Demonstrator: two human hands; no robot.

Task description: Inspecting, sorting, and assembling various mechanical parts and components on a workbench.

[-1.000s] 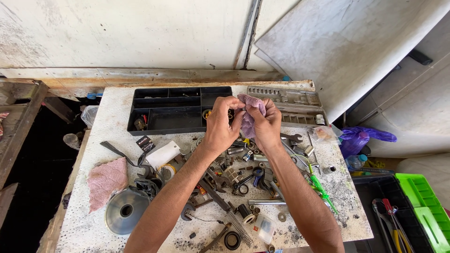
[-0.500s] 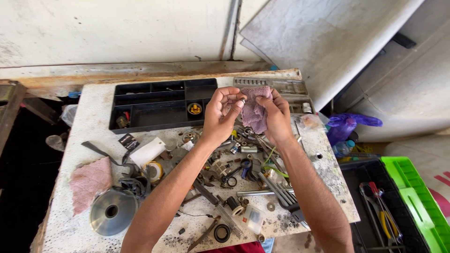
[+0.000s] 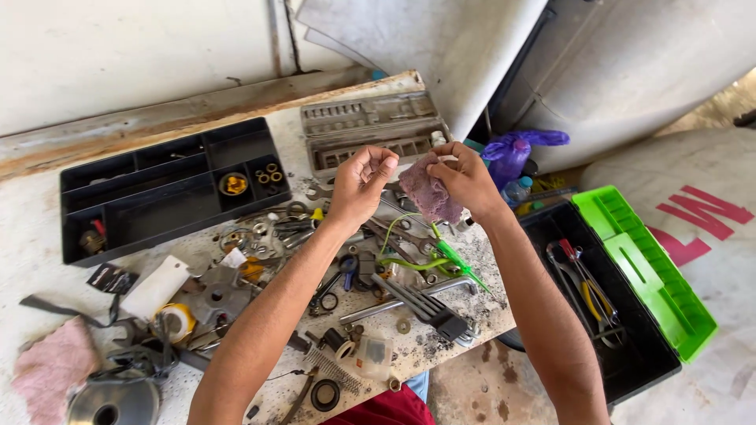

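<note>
Both my hands are raised above a cluttered white workbench [image 3: 31, 228]. My right hand [image 3: 465, 177] grips a small purplish-pink rag [image 3: 433, 197] that hangs down from its fingers. My left hand [image 3: 361, 182] is closed beside it, fingertips pinched at the rag's upper edge; whether something small is pinched between the fingers I cannot tell. Below the hands lies a heap of metal tools, washers and a green cable [image 3: 409, 264].
A black compartment tray [image 3: 169, 185] sits at the back left, a grey socket-set case [image 3: 370, 130] behind the hands. A pink cloth [image 3: 51, 366] and round metal part [image 3: 114, 401] lie front left. Right of the bench stands an open black toolbox with green lid [image 3: 642, 271], with a purple bag [image 3: 512, 153] behind.
The view has swung to the left and downward, so the bench now sits lower left and the toolbox shows fully. My hands stay together on the rag.
</note>
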